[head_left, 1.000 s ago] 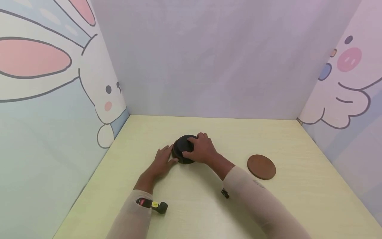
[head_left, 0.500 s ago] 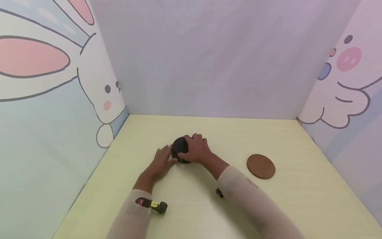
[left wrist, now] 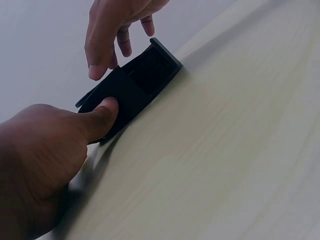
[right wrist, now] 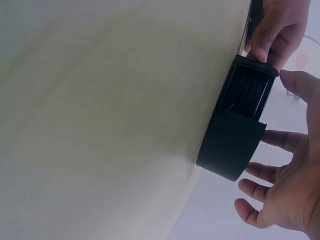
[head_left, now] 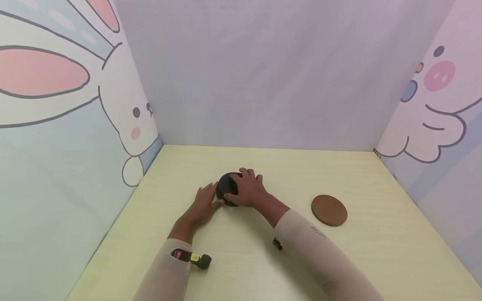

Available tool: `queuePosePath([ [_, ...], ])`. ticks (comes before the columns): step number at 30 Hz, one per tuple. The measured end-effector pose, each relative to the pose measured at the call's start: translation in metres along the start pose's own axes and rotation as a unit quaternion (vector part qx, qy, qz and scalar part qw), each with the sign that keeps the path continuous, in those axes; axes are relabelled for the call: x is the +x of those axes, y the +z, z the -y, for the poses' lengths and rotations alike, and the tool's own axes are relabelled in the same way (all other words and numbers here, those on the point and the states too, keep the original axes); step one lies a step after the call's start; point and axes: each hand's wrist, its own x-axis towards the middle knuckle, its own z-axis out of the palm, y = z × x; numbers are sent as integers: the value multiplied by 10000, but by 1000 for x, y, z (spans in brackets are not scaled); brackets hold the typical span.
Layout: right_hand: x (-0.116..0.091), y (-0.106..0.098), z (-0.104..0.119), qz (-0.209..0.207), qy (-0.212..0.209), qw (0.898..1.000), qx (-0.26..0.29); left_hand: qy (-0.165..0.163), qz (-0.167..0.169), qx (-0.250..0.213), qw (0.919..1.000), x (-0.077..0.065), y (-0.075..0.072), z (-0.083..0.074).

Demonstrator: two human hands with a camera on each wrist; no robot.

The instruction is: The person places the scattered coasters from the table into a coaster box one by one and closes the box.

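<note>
A round black coaster holder stands on the table between both hands. Through the opening in its side, a dark stack of discs shows in the right wrist view. My left hand holds the holder from the left, its thumb pressed on the side wall and its fingers round the far side. My right hand hovers over the holder's right part with spread, loosely bent fingers, thumb tip right at the rim in the right wrist view. A brown round coaster lies flat to the right.
The pale wooden table meets a plain back wall and printed side walls. A black wrist strap with a small camera sits on the left forearm; a similar dark piece shows under the right sleeve.
My right hand has moved left over the holder, and the black disc under it has shifted left, in line with the holder. Its fingers have since lifted slightly. The left hand has stayed put.
</note>
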Motion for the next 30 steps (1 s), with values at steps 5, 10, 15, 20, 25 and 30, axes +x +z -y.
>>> queuePosePath([
  [5,-2,-4,1,112,36,9999,-8,-54,16,42,10000,-1,0,0],
  [10,-3,-6,0,87,45,9999,-37,-67,-22,48,10000,-1,-1,-1],
  [15,-4,-6,-5,21,28,10000,87,-68,-10,74,9999,-1,0,0],
  [20,-6,-9,-13,-20,121,9998,167,-55,3,80,10000,-1,2,1],
  [25,-15,-14,-22,-67,221,9994,246,-80,-11,20,10000,0,2,2],
  [30,-26,-21,-30,-163,266,9985,458,-108,-14,17,9999,0,3,3],
])
